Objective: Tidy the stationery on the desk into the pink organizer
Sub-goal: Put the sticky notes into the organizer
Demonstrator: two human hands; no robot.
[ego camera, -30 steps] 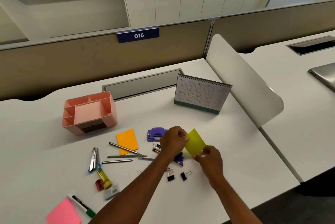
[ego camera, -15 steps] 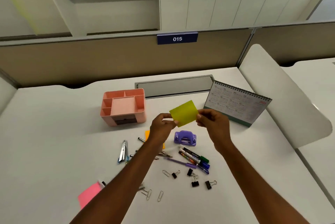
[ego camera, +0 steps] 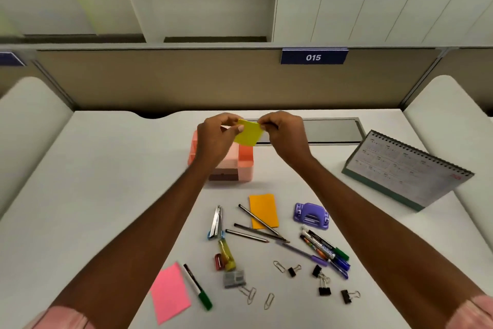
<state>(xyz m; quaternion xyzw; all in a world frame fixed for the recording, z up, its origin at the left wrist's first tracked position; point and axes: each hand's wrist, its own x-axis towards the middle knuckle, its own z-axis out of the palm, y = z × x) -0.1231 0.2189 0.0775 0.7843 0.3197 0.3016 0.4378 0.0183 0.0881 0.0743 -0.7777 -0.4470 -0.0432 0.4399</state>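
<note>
Yellow-green paper, a small sticky-note pad [ego camera: 248, 133], is held in the air just above the pink organizer [ego camera: 245, 162], which stands on the worktop [ego camera: 106, 168] at 12 o'clock from the loose pens [ego camera: 324, 247]. The left hand [ego camera: 214, 139] pinches the pad's 9 o'clock edge and the right hand [ego camera: 284, 134] its 2 o'clock corner, the fingers [ego camera: 262, 124] of both clamped on the paper. The step in hand looks like placing the pad in a compartment. The left hand hides most of the organizer's top, so I cannot tell which slot lies beneath. To do it well, choose a slot wide enough, lower the pad until it is inside the walls, then let go with both hands together so it does not catch on the rim. The orange pad [ego camera: 263, 210] at 6 o'clock of the organizer and the pink pad [ego camera: 169, 292] at 7 o'clock could go in the same slot.
</note>
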